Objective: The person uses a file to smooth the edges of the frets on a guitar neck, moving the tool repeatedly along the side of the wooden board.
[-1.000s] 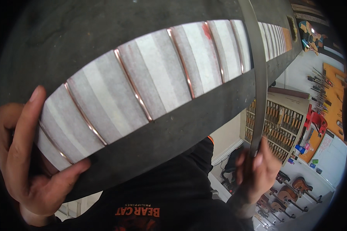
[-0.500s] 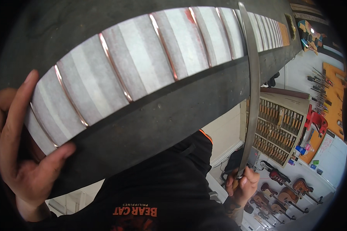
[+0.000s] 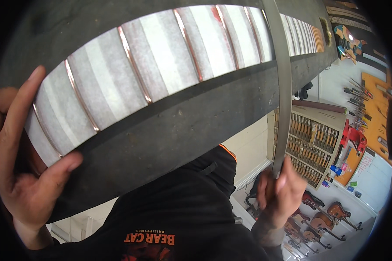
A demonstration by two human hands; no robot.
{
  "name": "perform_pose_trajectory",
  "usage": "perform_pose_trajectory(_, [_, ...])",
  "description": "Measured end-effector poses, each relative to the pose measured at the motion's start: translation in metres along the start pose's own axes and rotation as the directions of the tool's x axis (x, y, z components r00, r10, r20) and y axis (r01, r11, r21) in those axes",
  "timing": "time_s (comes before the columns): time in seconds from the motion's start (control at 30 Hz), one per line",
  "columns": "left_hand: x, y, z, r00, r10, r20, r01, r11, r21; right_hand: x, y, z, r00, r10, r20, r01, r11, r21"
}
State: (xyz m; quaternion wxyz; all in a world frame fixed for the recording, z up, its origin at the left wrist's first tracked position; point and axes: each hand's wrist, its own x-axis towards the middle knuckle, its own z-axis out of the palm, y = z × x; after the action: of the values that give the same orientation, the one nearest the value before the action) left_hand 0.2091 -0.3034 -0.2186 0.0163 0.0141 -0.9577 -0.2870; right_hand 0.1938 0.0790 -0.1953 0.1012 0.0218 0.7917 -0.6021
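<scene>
A guitar neck (image 3: 163, 56) runs from the left toward the far right, its fretboard covered in pale masking tape between shiny metal frets. My left hand (image 3: 28, 174) grips its near-left end, with the thumb along the lower edge and the fingers round the upper one. A long flat metal file (image 3: 284, 95) crosses the neck toward its right part. Closed round the file's handle, my right hand (image 3: 281, 193) is slightly blurred; it hides most of the handle. Reddish stains mark the tape beside a few frets.
Beneath the neck lies a dark grey bench top (image 3: 174, 126). To the right are a rack of wooden-handled tools (image 3: 313, 143), a board with hanging tools (image 3: 376, 113), a whiteboard (image 3: 372, 178) and several guitars (image 3: 339, 211). A colourful guitar body (image 3: 348, 43) lies far right.
My right hand has moved up and away from my body, pushing the file farther across the neck. My left hand keeps its grip on the neck's end.
</scene>
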Motion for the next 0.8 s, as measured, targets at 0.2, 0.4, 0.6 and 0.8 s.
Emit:
perform_pose_trajectory(0.2, [0.002,-0.010,-0.004,0.992,-0.026,0.121,0.027,1.000,-0.010,0.113,-0.051,0.069,0.998,0.045,-0.031,-0.049,0.990,-0.134])
perform_pose_trajectory(0.4, [-0.006,-0.015,0.000,0.998,-0.034,0.045,0.039,0.993,-0.115,0.051,-0.019,0.010,0.994,0.077,0.077,-0.096,0.954,0.283])
perform_pose_trajectory(0.6, [0.000,-0.012,-0.002,0.997,-0.044,0.060,0.047,0.998,-0.042,-0.024,0.011,-0.024,0.993,0.105,0.043,-0.114,0.919,0.376])
perform_pose_trajectory(0.8, [0.011,0.010,0.013,0.981,-0.173,0.093,0.170,0.985,0.044,-0.056,0.028,-0.040,0.993,0.110,0.042,-0.118,0.918,0.379])
